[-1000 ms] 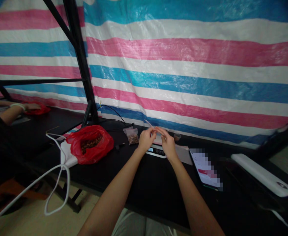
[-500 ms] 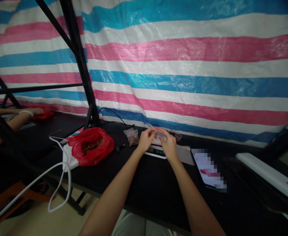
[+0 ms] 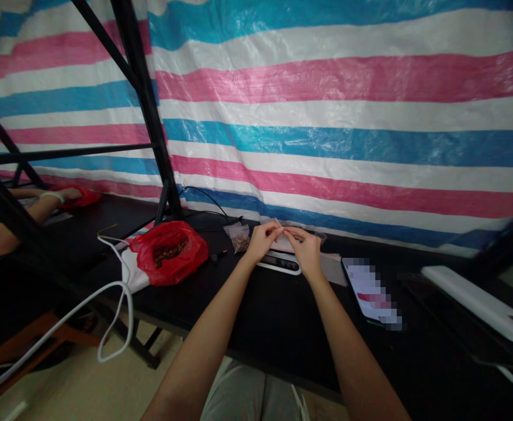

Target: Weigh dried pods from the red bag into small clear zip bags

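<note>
Glossy, crinkled plastic red bag [image 3: 191, 257]

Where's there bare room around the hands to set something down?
Bare tabletop shows between the left forearm and right forearm, nearer than the scale, and between the red bag and the left forearm. It's crowded at the left hand and right hand: scale below, small bag of brown pieces to the left, flat sheet and phone to the right.

On our table [image 3: 278, 327], the open bag [image 3: 190, 260] lies left of the scale [image 3: 279, 263], and the phone [image 3: 368, 292] lies right of it.
</note>
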Tool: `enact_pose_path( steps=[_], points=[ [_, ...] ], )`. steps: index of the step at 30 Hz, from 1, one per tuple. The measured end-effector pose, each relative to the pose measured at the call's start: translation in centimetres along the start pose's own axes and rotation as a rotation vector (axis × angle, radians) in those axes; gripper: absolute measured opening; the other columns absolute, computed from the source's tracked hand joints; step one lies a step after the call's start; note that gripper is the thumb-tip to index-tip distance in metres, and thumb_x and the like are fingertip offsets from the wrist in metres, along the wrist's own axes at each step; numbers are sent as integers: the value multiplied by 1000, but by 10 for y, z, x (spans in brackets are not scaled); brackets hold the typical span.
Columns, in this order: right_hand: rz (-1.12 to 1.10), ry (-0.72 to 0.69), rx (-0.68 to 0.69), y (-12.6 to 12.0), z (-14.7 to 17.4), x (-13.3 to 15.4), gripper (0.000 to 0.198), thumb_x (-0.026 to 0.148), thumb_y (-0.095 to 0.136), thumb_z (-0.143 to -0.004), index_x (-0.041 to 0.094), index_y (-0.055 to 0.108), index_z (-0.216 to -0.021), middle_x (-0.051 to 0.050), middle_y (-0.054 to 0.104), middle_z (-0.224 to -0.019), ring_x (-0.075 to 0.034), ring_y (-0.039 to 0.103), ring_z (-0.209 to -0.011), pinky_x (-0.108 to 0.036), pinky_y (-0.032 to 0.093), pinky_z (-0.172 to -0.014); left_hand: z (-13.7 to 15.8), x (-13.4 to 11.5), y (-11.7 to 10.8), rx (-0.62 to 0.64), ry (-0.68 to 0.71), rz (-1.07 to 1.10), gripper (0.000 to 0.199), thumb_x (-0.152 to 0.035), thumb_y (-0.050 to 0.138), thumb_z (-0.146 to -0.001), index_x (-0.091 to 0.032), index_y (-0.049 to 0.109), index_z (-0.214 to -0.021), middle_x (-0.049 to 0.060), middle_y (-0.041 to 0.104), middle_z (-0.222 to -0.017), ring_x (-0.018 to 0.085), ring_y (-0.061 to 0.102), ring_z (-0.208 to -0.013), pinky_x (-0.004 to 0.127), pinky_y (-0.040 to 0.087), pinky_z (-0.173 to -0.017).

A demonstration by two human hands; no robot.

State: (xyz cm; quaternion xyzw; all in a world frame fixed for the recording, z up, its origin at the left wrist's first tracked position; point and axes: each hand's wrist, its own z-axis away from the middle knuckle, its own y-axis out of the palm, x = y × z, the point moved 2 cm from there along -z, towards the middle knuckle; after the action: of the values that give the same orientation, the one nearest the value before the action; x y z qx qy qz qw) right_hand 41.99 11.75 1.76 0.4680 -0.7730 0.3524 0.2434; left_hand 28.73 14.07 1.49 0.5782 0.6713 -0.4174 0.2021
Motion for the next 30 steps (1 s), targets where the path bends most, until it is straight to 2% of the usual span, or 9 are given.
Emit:
enact_pose_path(
  steps=[8,14,17,22,26,30],
  points=[
    [341,-129,34,0,4,4,29,28,46,-82,20,64,-104,-7,68,-97,-20,64,-85,-32,48,-81,2,-5,4,53,30,-161,32,-36,37,-87,-16,56,-71,-3,50,-57,10,47,-55,20,37,-59],
    [491,-118,48,-3,7,7,27,23,43,-83,19,64,-100,-8,68,-93,-20,64,-83,-30,47,-77,6,-12,9,81,30,-311,25,-34,39,-86,-18,56,-79,-2,55,-61,11,51,-58,20,37,-59],
    [487,-97,44,-3,6,6,25,23,44,-82,19,63,-98,-7,69,-88,-20,64,-78,-30,47,-73,7,-12,9,69,29,-332,23,-33,41,-85,-18,57,-79,-2,56,-62,11,51,-57,20,36,-58],
    [316,-106,79,-6,3,1,22,27,48,-81,20,64,-95,-3,69,-86,-18,65,-76,-27,47,-72,7,-10,8,75,13,-332,26,-32,37,-87,-18,59,-82,-2,55,-58,11,52,-56,20,37,-59],
    [383,-74,72,-8,2,2,21,28,48,-81,21,65,-91,-3,70,-84,-18,65,-75,-26,47,-70,8,-13,9,49,58,-384,27,-32,37,-88,-19,60,-84,-1,59,-65,11,53,-59,21,36,-60],
    [494,-21,16,-10,3,11,19,32,51,-80,24,65,-88,0,70,-80,-18,65,-75,-25,43,-63,8,-17,10,4,94,-492,28,-34,41,-86,-19,62,-76,-2,53,-56,11,48,-53,22,33,-59]
  ],
)
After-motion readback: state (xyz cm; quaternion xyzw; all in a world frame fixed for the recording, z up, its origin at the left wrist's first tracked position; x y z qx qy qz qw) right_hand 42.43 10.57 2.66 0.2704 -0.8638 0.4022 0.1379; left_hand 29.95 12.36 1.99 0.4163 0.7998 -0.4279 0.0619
